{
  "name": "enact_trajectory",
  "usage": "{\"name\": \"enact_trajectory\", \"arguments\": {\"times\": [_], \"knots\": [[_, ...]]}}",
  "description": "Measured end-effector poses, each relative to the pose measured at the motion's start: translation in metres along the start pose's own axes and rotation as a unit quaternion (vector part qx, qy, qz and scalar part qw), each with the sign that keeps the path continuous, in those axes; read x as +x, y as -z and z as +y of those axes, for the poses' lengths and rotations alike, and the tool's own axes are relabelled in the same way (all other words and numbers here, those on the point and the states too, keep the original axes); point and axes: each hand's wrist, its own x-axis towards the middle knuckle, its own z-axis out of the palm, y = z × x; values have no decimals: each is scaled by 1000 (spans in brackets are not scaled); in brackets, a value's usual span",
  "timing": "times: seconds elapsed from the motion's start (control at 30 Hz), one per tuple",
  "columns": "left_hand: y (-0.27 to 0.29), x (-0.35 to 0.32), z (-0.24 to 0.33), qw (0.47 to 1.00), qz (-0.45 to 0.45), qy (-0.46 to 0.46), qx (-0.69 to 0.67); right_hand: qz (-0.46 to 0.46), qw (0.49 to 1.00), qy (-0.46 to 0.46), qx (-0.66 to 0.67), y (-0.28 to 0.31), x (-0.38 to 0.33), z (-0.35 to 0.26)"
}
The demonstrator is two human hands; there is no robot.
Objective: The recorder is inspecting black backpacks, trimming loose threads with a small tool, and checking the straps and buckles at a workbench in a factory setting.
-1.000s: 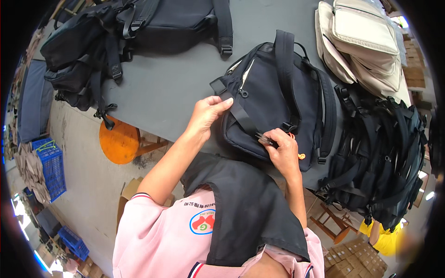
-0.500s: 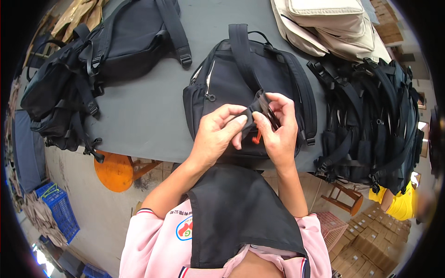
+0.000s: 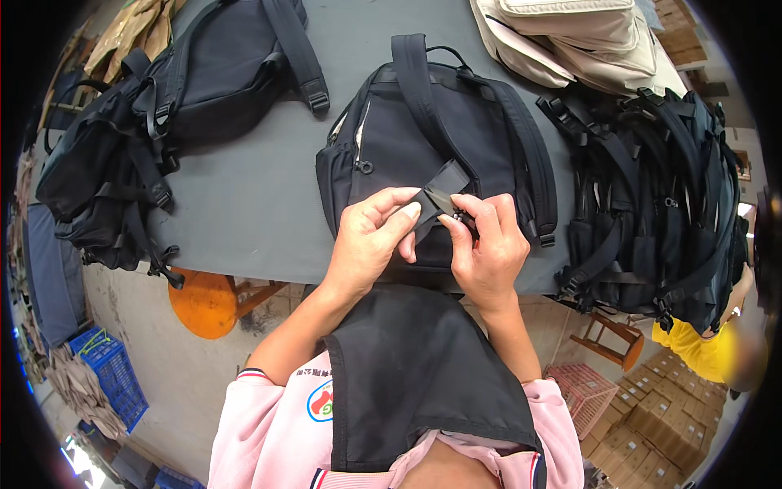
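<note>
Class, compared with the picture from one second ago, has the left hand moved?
Yes: the left hand has moved rightward and toward the person, judged against the zip pull on the black backpack.

Webbing (image 3: 444,189) partly behind right hand (image 3: 492,244)

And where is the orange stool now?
In the head view, the orange stool is on the left, at the near edge of the table, left of the left hand.
</note>
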Motion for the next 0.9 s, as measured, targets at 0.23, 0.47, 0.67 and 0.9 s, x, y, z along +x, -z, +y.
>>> {"name": "enact_trajectory", "arguments": {"times": [0.23,0.47,0.67,0.9], "knots": [[1,3,-6,887,47,-248,387,29,986,-41,160,5,1,7],[-5,-6,-2,954,-34,-157,255,-39,815,-286,503,6,-1,7],[-2,1,0,996,-80,48,12,-45,794,-243,555,4,-7,11],[0,5,-5,1000,-13,15,22,-7,985,-115,126,10,-14,4]]}}
